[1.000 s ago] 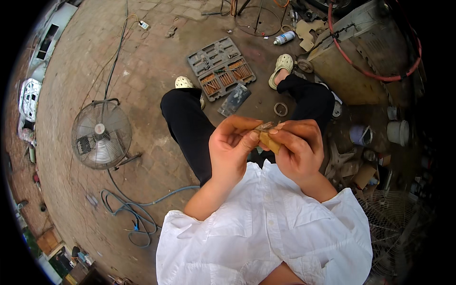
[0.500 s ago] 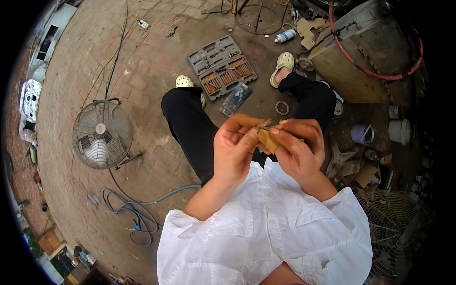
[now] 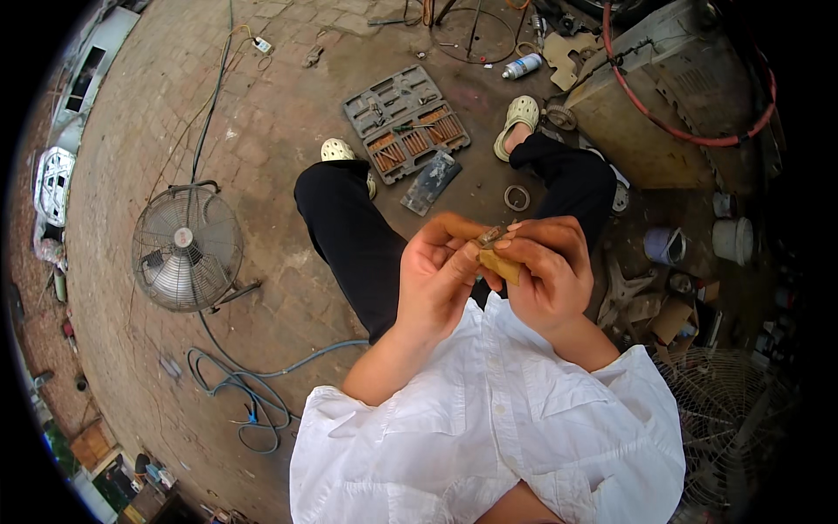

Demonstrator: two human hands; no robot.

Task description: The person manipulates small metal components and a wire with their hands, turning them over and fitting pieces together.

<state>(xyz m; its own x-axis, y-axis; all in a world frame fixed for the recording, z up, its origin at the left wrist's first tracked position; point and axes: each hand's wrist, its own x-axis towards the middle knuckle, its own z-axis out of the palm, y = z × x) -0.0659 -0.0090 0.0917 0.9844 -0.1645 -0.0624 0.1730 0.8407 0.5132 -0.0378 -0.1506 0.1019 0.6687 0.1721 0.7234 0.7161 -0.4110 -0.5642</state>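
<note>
Above my lap my two hands meet. My left hand pinches a small brownish metal piece between thumb and fingers. In my right hand, thumb and fingertips grip a folded tan sheet, possibly sandpaper, pressed against the underside of the metal piece. The fingers cover much of both, so the metal piece's kind is hidden. Beyond the hands, an opened grey tool case with several rusty bits lies on the ground. A flat dark block is beside it, and a metal ring lies near my right foot.
A floor fan stands at the left, with a blue hose coiled nearby. To the right are a large metal box with a red hose, buckets, cardboard and another fan guard. A spray can lies farther off.
The tan sheet has turned and shifted slightly right against the metal piece. My left hand has moved a little to the right, my right hand slightly left.
</note>
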